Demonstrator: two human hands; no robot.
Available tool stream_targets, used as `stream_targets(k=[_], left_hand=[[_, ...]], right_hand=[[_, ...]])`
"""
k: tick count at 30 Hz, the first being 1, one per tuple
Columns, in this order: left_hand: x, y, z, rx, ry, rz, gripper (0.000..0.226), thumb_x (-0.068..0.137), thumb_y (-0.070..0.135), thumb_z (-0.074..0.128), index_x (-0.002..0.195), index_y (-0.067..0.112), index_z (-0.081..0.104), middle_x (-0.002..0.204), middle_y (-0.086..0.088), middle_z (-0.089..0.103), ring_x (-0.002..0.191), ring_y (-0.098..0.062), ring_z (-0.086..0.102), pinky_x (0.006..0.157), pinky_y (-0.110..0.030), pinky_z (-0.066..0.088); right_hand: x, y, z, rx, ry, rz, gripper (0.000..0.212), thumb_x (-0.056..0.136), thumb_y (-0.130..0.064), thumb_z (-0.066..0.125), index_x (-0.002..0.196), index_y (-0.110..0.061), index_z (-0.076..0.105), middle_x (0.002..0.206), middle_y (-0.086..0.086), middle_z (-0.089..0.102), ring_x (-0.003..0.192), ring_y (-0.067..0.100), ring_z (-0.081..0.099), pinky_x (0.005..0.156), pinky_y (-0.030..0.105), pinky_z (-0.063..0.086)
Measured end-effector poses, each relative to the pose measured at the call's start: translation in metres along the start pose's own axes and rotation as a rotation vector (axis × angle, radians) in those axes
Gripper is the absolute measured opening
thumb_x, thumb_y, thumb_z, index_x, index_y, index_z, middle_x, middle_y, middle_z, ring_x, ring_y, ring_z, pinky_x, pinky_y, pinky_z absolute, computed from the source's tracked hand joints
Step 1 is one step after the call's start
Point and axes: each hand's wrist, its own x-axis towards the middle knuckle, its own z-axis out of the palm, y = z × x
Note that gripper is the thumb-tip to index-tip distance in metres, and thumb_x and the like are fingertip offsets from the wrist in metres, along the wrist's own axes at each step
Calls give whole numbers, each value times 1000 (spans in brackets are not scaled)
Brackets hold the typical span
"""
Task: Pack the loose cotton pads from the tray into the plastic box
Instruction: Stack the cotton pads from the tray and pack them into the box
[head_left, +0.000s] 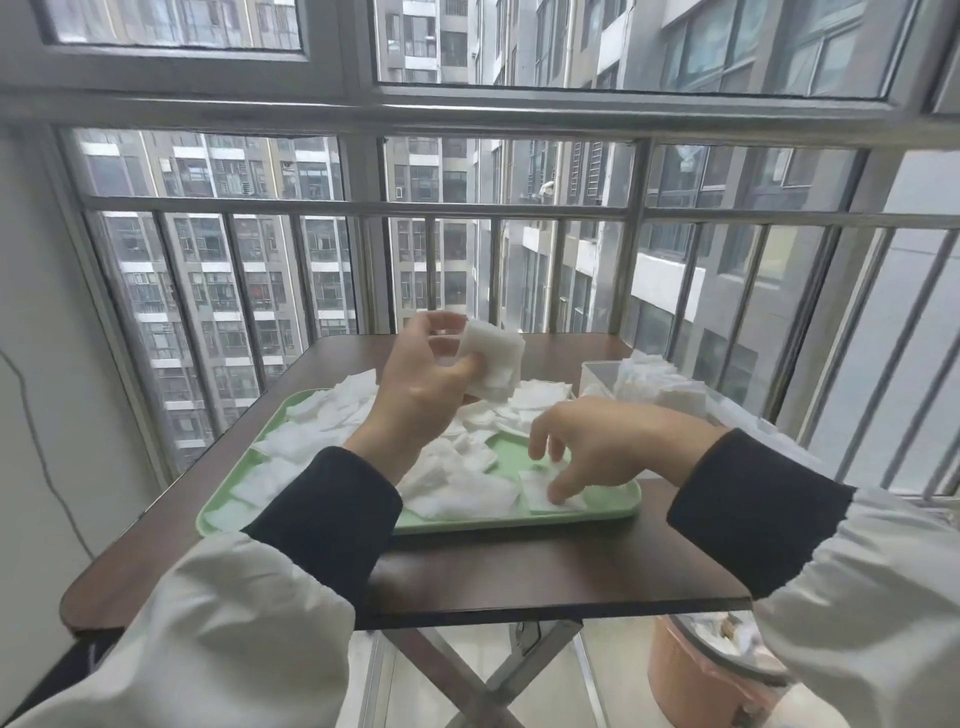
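table (467, 577): dark brown, folding | barred window (483, 208): grey towers | floor (545, 675): pale tiles

- I had one view only, from a camera worn on the person's head.
- It faced forward and a bit down, over both sleeves, toward the table (519, 577).
- It sat close. The left hand (423, 387) with its stack of cotton pads (493, 364), the right hand (597, 441) and the green tray (519, 522) filled the middle.
- The sleeves ran off the bottom edge.
- The lens was wide, so the railing (363, 208) looked bent.
- Higher up, it saw through the glass to tall buildings (234, 291) outside.
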Motion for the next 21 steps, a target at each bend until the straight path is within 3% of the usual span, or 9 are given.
stream_targets(k=[4, 8, 11, 13, 15, 17, 19, 21], left_hand=[[-8, 0, 0, 48, -1, 2, 31, 92, 8, 69, 115, 22, 54, 113, -7, 65, 101, -24, 68, 75, -43, 64], [-17, -6, 2, -4, 11, -18, 28, 93, 5, 66, 114, 19, 54, 114, -10, 63, 99, -23, 68, 59, -23, 58], [-23, -10, 5, -20, 46, -68, 28, 93, 2, 63, 114, 17, 54, 116, -12, 62, 103, -27, 67, 58, -19, 55], [-25, -12, 7, -15, 72, -89, 28, 93, 1, 63, 112, 20, 53, 116, -11, 62, 104, -28, 66, 61, -25, 58], [-27, -13, 11, -10, 83, -93, 29, 92, 2, 63, 109, 23, 52, 115, -7, 62, 105, -26, 66, 69, -34, 62], [-28, -13, 16, -7, 74, -90, 29, 93, 3, 63, 109, 24, 52, 115, -4, 62, 102, -24, 67, 74, -39, 63], [-29, -12, 23, -4, 51, -92, 28, 93, 4, 65, 110, 23, 53, 116, -3, 63, 99, -23, 68, 75, -44, 63], [-30, -8, 32, -27, 17, -95, 31, 92, 4, 68, 115, 18, 54, 116, -5, 63, 99, -23, 69, 71, -40, 64]], right_hand=[[1, 1, -2, 58, -33, 42, 58, 76, -33, 86, 126, -23, 58, 113, -2, 61, 100, 20, 60, 85, 30, 49], [3, -1, -2, 99, -60, 61, 58, 75, -29, 87, 127, -22, 62, 114, 0, 62, 105, 26, 64, 95, 37, 54], [-1, -2, -1, 75, -37, 48, 52, 80, -25, 82, 128, -19, 63, 113, -2, 61, 100, 21, 58, 87, 30, 50], [-7, 1, -3, 73, 42, 22, 40, 85, -23, 76, 123, -15, 66, 107, -3, 64, 94, 17, 57, 78, 25, 46], [-17, 9, -9, 217, 180, -27, 22, 90, -21, 71, 110, -14, 69, 85, -8, 63, 77, 4, 60, 60, 15, 43], [-30, 18, -20, 505, 255, -91, 12, 92, -17, 69, 103, -15, 69, 79, -6, 64, 59, -4, 58, 50, 10, 40], [-44, 26, -31, 764, 221, -172, 14, 91, -14, 70, 105, -15, 70, 86, -1, 70, 65, 3, 59, 56, 15, 45], [-51, 32, -36, 859, 201, -245, 17, 90, -13, 72, 108, -12, 72, 86, 0, 72, 67, 7, 59, 59, 18, 47]])
